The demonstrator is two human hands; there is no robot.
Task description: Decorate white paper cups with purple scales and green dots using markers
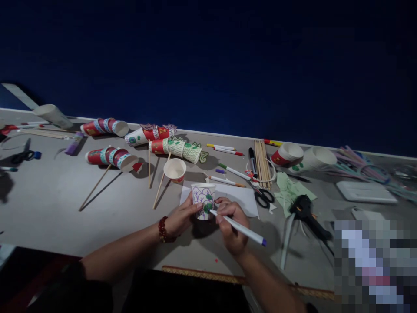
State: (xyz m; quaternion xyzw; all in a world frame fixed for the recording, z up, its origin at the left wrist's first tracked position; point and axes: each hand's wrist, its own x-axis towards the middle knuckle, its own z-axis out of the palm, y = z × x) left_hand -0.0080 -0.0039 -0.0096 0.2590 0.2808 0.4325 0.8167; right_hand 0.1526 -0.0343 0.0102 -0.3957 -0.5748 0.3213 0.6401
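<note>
Smearing could be caused if the patterned cup, pinched by thumb and fingers of the left hand, is twisted against the marker pinched in the right hand.

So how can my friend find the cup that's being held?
On the grey table, find the white sheet of paper near the middle. By its left part, the left hand holds the paper cup upright. Purple arcs and green patches set it apart from the red-marked cup just behind.
</note>
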